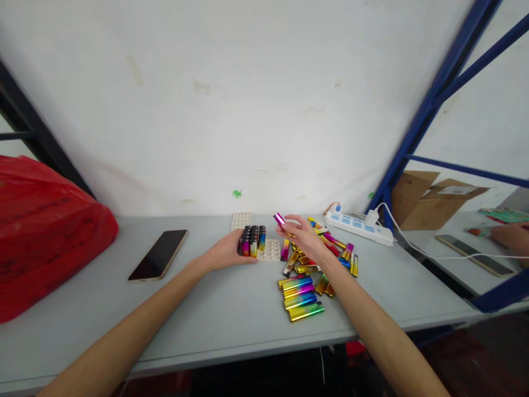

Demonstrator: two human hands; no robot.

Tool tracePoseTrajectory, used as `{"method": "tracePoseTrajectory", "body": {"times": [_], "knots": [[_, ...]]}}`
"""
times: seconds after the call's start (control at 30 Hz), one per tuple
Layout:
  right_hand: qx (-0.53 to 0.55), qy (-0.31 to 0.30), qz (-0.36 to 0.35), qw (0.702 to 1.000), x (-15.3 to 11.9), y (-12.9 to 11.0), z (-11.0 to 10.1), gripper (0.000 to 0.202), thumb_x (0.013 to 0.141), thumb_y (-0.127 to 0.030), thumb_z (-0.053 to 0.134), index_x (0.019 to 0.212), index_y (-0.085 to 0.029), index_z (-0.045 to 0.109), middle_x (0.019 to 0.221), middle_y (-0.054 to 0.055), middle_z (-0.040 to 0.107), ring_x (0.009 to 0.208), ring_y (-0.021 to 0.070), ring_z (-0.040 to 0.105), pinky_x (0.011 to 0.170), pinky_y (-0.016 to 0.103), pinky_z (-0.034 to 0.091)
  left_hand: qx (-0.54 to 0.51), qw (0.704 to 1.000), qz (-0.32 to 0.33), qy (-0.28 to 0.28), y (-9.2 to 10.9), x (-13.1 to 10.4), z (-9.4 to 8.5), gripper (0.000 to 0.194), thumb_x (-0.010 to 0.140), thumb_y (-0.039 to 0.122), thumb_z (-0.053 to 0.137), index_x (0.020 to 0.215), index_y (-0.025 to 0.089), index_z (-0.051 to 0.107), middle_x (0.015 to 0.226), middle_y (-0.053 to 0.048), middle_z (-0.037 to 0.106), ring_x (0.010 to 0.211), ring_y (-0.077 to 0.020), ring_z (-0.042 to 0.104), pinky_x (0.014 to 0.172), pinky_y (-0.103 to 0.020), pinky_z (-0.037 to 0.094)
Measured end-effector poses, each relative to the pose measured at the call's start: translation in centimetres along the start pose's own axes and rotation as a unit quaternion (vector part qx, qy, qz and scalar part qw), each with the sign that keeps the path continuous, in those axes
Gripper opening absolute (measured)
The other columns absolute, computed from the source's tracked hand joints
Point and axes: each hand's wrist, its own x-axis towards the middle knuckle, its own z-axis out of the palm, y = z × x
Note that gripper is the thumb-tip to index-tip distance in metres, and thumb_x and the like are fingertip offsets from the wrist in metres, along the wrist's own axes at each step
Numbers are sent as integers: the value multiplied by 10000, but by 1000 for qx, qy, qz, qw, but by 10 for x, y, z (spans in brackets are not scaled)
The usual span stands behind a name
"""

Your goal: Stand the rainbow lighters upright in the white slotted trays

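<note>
My left hand point(228, 249) curls round the left side of several lighters point(253, 240) standing upright with their dark tops up. Its thumb lies along their front, and its other fingers are partly hidden behind them. These lighters are at the left part of a white tray with holes point(269, 250); the tray's right part shows bare. Just above and to the right, my right hand point(302, 236) pinches a shiny purple lighter point(280, 219), held tilted in the air. Below that hand spreads a loose pile of metallic lighters point(303, 269), with a row of rainbow-coloured lighters point(300, 298) lying in front.
A second white holed tray point(241, 220) lies against the wall. To the left are a phone point(159, 255) and a red plastic bag point(49, 237). A white power strip point(359, 227) sits at the back right. Past the blue frame point(413, 132), another person's hand point(512, 238) shows.
</note>
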Motion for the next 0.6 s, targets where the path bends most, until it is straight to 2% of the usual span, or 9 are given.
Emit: {"method": "tracePoseTrajectory", "body": {"times": [0.07,0.13,0.23,0.3,0.37,0.43,0.5,0.53,0.6], "knots": [[-20,-19,13,1000,-1,1,3,470,672,-340,911,1058,-240,662,920,-4,712,831,158,711,793,300,597,17,1000,2,-11,1,0,0,732,610,654,862,1141,200,643,1133,-105,721,1004,-346,693,892,-439,555],[-47,-40,27,998,-1,3,7,413,717,-377,869,1048,-243,662,867,-20,668,761,136,671,698,265,572,33,999,3,-20,1,0,-1,733,632,665,848,1148,192,633,1131,-115,717,1000,-349,694,887,-444,556],[-100,-75,27,992,-2,7,10,388,805,-505,772,1043,-248,606,773,-49,597,578,97,537,539,230,449,36,999,11,-22,0,0,0,748,645,664,843,1176,185,624,1159,-131,710,1026,-359,690,907,-459,553],[-178,-82,-3,981,-4,8,12,383,882,-589,665,1026,-251,559,734,-61,562,506,87,427,500,227,356,32,999,15,-21,-1,0,0,769,647,658,844,1205,181,618,1186,-137,706,1047,-365,686,927,-469,548],[-313,-70,-66,945,-6,9,13,370,935,-608,594,979,-244,545,715,-54,545,543,106,428,542,238,335,31,999,16,-24,-1,0,0,783,649,657,843,1220,172,614,1193,-142,704,1057,-370,684,936,-474,545],[-453,-53,-136,880,-8,9,15,359,972,-582,565,900,-231,550,698,-38,538,626,134,478,610,252,340,33,999,14,-27,-2,0,1,783,653,655,841,1220,165,614,1185,-143,705,1057,-370,684,931,-469,547],[-541,-39,-180,821,-10,9,18,385,1005,-554,527,816,-218,544,682,-27,539,660,143,488,647,261,330,31,999,12,-24,-2,0,0,777,651,649,844,1218,168,619,1174,-137,708,1052,-365,686,922,-461,550],[-563,-34,-189,804,-11,9,19,415,1018,-547,505,771,-214,530,658,-29,528,644,140,475,646,263,319,29,999,12,-22,-2,0,0,775,648,645,848,1219,172,622,1169,-132,710,1048,-363,686,916,-459,551],[-580,-33,-195,790,-13,10,23,474,1023,-544,489,689,-208,494,604,-38,489,600,126,437,624,265,291,21,1000,13,-18,-2,0,0,779,638,638,856,1226,182,628,1171,-126,713,1043,-357,686,911,-456,552]]}}
